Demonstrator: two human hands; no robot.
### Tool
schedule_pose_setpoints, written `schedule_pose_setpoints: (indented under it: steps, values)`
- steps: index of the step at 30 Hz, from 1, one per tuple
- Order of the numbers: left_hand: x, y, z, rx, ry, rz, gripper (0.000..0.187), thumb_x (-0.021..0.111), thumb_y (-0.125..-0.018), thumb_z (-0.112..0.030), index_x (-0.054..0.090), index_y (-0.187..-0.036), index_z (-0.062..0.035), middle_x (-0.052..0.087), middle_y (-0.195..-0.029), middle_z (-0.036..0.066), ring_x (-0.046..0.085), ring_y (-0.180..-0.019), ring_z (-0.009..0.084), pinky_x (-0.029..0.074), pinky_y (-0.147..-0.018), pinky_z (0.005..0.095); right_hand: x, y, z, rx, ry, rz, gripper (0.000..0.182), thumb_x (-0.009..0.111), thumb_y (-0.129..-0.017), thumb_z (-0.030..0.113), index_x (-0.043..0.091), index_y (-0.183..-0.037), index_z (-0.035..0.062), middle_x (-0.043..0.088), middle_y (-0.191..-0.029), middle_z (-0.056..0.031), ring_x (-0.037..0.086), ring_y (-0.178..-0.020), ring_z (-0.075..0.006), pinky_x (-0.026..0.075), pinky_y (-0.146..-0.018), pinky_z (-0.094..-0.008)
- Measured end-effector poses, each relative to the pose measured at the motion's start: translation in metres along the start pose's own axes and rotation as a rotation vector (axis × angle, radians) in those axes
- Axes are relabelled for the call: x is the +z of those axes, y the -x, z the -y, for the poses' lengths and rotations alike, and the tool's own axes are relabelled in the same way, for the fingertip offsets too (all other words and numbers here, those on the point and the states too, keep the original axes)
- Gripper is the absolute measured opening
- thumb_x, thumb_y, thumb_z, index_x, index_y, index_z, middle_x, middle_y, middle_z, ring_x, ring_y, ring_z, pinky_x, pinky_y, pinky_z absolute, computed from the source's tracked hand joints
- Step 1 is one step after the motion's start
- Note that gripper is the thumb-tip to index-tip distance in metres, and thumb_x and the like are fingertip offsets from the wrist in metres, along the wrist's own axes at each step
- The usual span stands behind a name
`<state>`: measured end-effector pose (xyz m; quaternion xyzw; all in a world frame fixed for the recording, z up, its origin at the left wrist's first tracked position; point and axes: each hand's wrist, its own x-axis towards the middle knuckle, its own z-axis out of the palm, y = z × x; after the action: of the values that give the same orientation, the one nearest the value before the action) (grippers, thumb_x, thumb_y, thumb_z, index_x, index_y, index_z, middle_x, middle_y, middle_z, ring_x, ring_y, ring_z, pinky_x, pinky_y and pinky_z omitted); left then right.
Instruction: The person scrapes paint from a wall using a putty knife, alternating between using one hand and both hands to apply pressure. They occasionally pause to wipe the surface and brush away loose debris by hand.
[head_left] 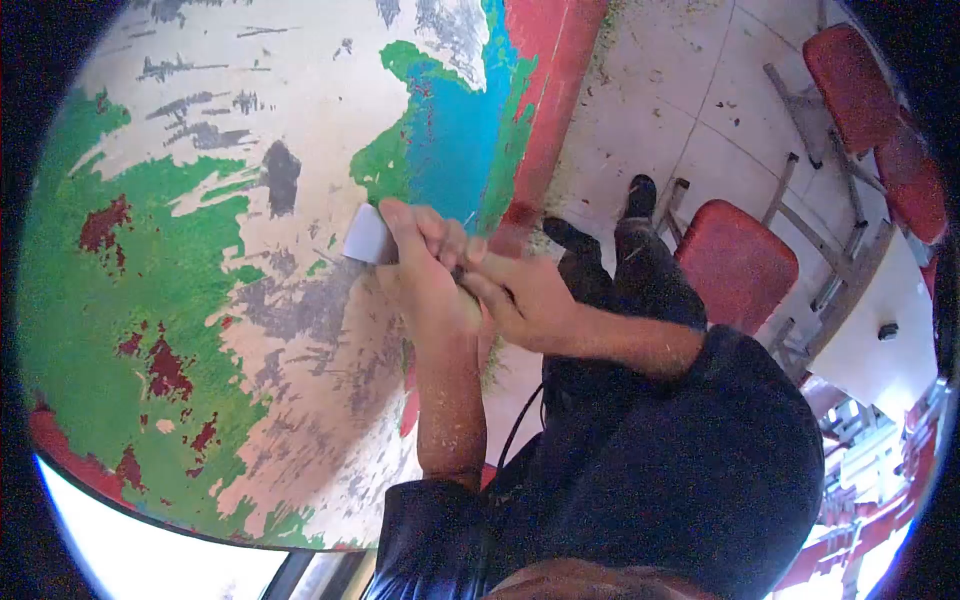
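Note:
A paint scraper with a broad pale blade (369, 236) rests against a round painted tabletop (120, 340). My left hand (430, 265) is closed around the scraper near the blade, its fingers beside the blade's edge. Just to the right, my right hand (525, 295) is wrapped round the handle end; fingers hide most of the handle. Around the blade the surface is pale with grey scratched patches. Green paint (170, 420) with dark red spots covers the left side, and a blue patch (455, 130) lies above the hands.
A red band runs along the table's rim (560, 80). Paint flakes are scattered on the tiled floor (680, 90). My feet (575, 235) stand beside the table. Red-seated chairs (740, 260) and a white-topped table (875, 320) are at the right.

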<state>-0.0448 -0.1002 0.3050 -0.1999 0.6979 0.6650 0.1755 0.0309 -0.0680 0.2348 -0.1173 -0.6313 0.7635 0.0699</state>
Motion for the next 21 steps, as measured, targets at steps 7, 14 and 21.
schedule_pose_setpoints:
  steps: [7,14,21]
  values:
    - [-0.003,-0.004,-0.001,0.013,0.065,0.035,0.037,0.041,-0.096,-0.036,0.036,-0.068,-0.0105,0.03,-0.06,-0.001,0.029,-0.051,0.0099,0.033,-0.047,0.0274,0.001,0.007,0.001,0.03,-0.072,0.024,0.017,0.05,-0.088,0.023,0.057,-0.096,0.0092,0.056,-0.07,-0.0217,0.058,-0.06,-0.0391,0.046,-0.052,-0.0426]
    - [-0.014,-0.011,0.005,-0.014,-0.061,0.058,0.038,0.041,-0.095,-0.038,0.037,-0.067,-0.0125,0.03,-0.059,-0.002,0.029,-0.051,0.0099,0.033,-0.049,0.0263,0.012,0.007,-0.001,-0.052,0.018,-0.109,0.026,0.05,-0.088,0.022,0.056,-0.112,0.0135,0.058,-0.074,-0.0206,0.059,-0.062,-0.0376,0.046,-0.052,-0.0428]
    - [0.003,-0.009,-0.01,0.098,-0.018,0.101,0.039,0.04,-0.095,-0.042,0.034,-0.067,-0.0146,0.027,-0.058,-0.003,0.028,-0.052,0.0091,0.029,-0.047,0.0248,0.006,-0.012,0.009,-0.097,-0.013,-0.071,0.024,0.051,-0.087,0.021,0.057,-0.109,0.0117,0.058,-0.071,-0.0209,0.06,-0.061,-0.0379,0.048,-0.053,-0.0426]
